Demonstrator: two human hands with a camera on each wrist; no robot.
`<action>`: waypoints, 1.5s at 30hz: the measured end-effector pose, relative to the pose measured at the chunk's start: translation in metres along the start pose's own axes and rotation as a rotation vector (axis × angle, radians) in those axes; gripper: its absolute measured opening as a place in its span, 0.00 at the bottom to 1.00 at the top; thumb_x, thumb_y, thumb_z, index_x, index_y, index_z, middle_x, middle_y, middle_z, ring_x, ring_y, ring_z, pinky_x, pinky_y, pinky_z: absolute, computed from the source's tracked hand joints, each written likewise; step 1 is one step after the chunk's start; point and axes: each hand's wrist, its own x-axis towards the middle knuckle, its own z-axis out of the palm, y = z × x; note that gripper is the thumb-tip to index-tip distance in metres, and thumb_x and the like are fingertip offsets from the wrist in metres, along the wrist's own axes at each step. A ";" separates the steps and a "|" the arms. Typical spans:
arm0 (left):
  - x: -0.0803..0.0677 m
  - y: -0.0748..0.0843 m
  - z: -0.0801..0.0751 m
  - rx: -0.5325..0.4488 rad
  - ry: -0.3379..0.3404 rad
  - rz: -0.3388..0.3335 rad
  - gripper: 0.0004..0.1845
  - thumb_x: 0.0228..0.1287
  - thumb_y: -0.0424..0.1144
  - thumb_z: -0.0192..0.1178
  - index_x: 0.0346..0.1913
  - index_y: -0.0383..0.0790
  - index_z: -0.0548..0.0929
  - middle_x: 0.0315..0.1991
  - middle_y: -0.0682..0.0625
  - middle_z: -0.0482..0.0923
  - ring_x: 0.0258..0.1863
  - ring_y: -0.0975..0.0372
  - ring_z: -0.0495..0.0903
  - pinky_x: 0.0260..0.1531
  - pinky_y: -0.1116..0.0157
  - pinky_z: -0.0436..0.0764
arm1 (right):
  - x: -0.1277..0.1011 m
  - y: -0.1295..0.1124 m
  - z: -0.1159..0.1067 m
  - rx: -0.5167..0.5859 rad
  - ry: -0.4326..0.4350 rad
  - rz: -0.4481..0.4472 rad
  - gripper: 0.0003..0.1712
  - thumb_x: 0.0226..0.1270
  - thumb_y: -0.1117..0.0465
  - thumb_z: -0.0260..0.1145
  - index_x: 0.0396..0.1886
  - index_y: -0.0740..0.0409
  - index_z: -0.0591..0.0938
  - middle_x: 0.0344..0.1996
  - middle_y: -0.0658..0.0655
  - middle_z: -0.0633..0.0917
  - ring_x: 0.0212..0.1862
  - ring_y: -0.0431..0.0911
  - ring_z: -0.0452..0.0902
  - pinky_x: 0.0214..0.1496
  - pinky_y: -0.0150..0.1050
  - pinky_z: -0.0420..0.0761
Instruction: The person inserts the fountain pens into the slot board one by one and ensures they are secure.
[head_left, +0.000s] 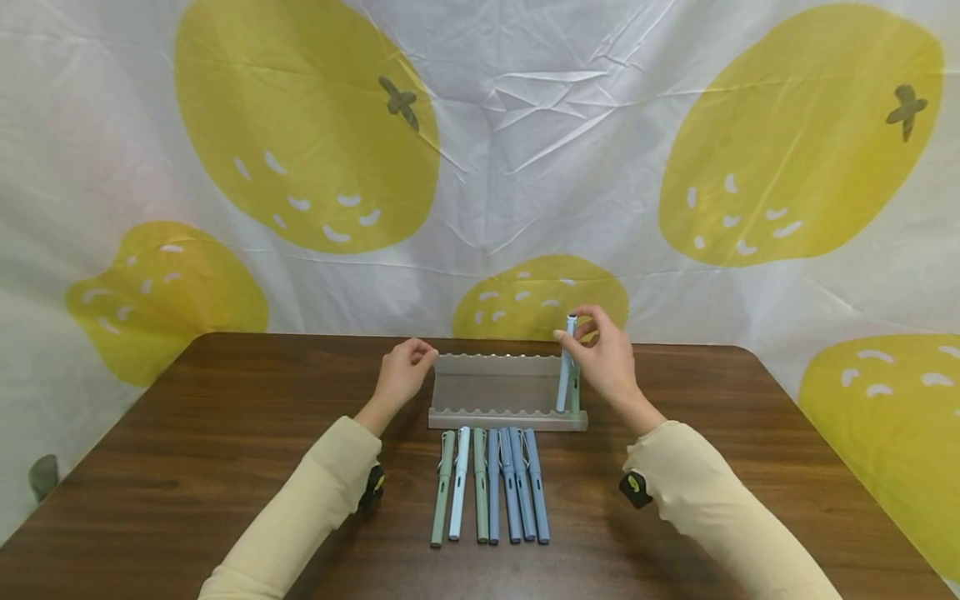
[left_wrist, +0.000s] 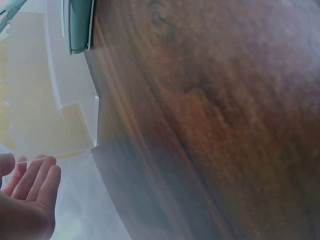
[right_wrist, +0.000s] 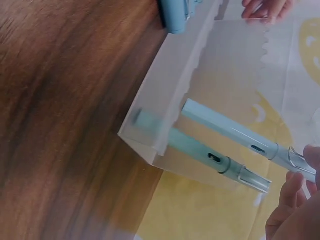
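Light blue pen (head_left: 564, 367) stands in the clear rack (head_left: 507, 392) beside a green pen (head_left: 575, 392), my right hand (head_left: 606, 354) pinching its top. My left hand (head_left: 401, 375), loosely curled and holding nothing, rests by the rack. I judge two placed; seven pens (head_left: 491, 483) wait on the table (head_left: 187, 467).

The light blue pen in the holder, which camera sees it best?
The right wrist view: the light blue pen fills the frame, leaning in the clear holder beside a green pen, its top at the right hand. The head view shows it small. The left wrist view does not clearly show it.
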 end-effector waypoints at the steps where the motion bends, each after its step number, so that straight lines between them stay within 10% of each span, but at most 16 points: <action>1: 0.000 0.000 0.000 0.000 0.000 0.001 0.11 0.62 0.39 0.53 0.36 0.33 0.78 0.37 0.41 0.79 0.42 0.52 0.77 0.40 0.57 0.74 | -0.001 0.001 0.001 0.000 0.003 0.001 0.20 0.52 0.54 0.67 0.43 0.55 0.74 0.23 0.55 0.78 0.22 0.46 0.75 0.22 0.38 0.70; 27: 0.001 0.000 -0.001 0.004 0.005 0.000 0.11 0.62 0.39 0.54 0.36 0.32 0.78 0.37 0.41 0.79 0.42 0.52 0.77 0.40 0.57 0.74 | -0.010 0.014 0.005 -0.067 -0.082 -0.026 0.20 0.52 0.51 0.67 0.43 0.49 0.72 0.23 0.49 0.77 0.23 0.42 0.72 0.23 0.38 0.69; 45: 0.000 0.001 -0.001 -0.002 0.009 0.001 0.11 0.62 0.39 0.54 0.36 0.32 0.78 0.37 0.41 0.79 0.41 0.52 0.77 0.40 0.57 0.74 | -0.004 0.026 -0.012 -0.062 -0.254 -0.224 0.24 0.54 0.65 0.65 0.53 0.56 0.73 0.22 0.50 0.77 0.22 0.42 0.71 0.24 0.38 0.71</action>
